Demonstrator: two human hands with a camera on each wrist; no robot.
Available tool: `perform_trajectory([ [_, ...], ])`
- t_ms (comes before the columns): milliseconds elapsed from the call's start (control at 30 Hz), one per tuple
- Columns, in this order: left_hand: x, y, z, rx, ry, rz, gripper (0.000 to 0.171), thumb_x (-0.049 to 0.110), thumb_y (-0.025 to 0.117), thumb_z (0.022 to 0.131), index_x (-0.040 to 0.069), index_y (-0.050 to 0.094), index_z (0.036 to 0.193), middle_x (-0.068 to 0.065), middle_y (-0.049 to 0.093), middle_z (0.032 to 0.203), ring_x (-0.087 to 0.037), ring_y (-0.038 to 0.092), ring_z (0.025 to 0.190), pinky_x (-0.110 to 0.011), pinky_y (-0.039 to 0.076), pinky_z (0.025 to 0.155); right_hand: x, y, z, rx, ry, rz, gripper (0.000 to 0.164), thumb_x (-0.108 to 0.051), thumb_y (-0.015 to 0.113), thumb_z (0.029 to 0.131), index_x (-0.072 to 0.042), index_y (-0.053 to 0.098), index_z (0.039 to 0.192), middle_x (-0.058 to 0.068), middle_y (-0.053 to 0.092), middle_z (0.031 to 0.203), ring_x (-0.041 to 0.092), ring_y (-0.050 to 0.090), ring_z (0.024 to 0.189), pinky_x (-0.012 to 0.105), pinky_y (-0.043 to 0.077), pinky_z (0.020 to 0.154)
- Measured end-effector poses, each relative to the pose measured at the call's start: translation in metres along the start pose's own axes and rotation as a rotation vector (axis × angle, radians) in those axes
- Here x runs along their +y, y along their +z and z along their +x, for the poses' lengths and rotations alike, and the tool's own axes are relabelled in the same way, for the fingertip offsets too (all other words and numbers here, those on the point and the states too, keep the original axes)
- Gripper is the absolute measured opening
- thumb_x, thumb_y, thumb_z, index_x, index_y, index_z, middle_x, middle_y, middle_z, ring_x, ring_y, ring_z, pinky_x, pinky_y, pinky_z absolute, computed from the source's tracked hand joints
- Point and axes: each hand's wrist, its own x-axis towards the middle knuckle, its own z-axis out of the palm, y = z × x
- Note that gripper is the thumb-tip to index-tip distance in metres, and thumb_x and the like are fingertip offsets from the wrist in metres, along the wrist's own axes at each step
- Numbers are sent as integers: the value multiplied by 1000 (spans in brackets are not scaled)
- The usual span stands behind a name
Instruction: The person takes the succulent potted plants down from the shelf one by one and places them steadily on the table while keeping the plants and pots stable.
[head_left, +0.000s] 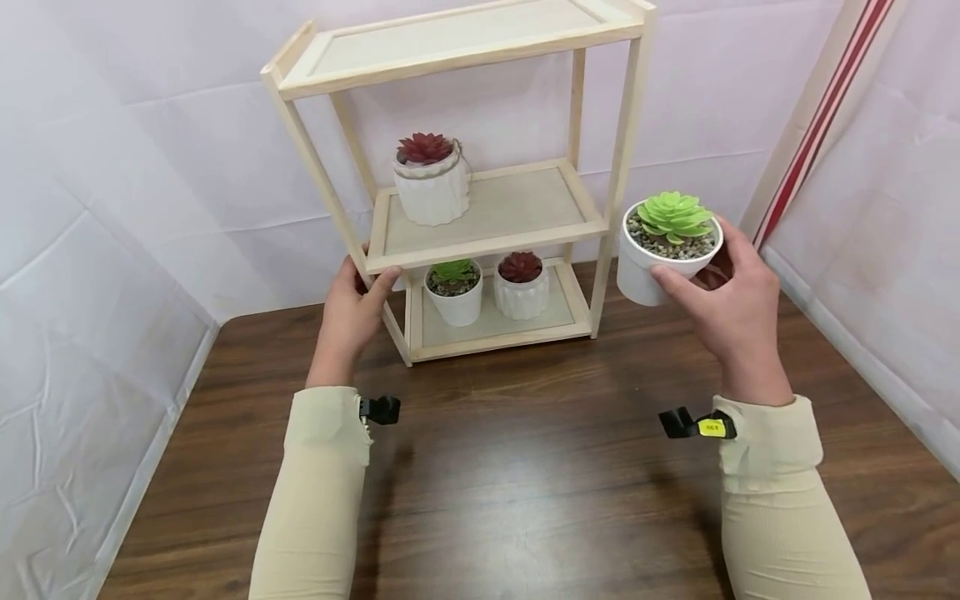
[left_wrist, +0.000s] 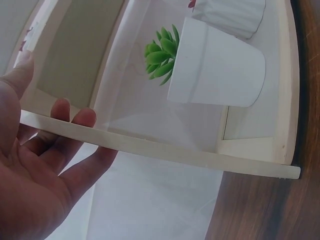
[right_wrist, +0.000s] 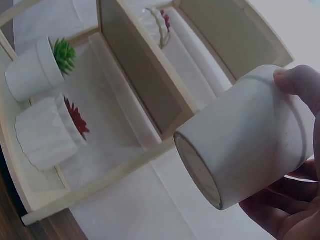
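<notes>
"What's the right hand doing?"

"It's grasping a round white pot with a bright-green succulent, holding it aloft just right of a three-tier pale wooden rack."

"And the left hand?"

"It's gripping the rack's left post."

"Inside?"

"A ribbed white pot with a red succulent is sitting midway up; a second red-planted ribbed pot and a smooth white green-planted pot are standing below."

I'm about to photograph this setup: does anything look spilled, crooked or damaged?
Nothing stands out. Three pots stand upright on the shelf, the right hand holds a fourth pot with its gravel inside, and no spill shows on the table.
</notes>
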Motion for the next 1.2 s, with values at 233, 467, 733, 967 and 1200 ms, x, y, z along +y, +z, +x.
perform_trajectory([
  [233,0,0,-1,-1,11,3,78,63,52,89,25,28,153,-15,54,132,-29,56,114,-50,49,91,12,0,4,-5,12,-41,69,-22,86,73,-28,56,135,-2,62,122,-2,61,96,7,49,81],
  [467,1,1,1,2,28,8,78,63,52,90,24,28,153,-15,55,127,-28,56,109,-48,49,89,29,3,8,4,54,-113,71,-31,85,73,-31,53,137,1,60,126,-2,59,98,8,48,82],
  [733,1,1,-2,-6,5,-2,77,61,52,90,25,27,153,-15,55,130,-29,57,112,-49,49,91,46,8,12,0,74,-147,71,-36,84,74,-29,52,138,5,61,127,-1,59,100,8,48,81],
  [967,2,1,-4,-5,5,-1,75,60,52,91,26,26,153,-15,55,130,-29,57,111,-49,50,91,59,13,12,13,85,-144,72,-38,82,75,-26,51,139,6,60,129,5,60,105,14,51,86],
  [1200,3,1,-4,-1,5,5,75,59,52,92,25,26,154,-15,56,128,-29,58,108,-47,51,90,72,18,12,13,79,-154,73,-40,81,76,-21,51,139,8,60,129,16,60,111,26,53,93],
])
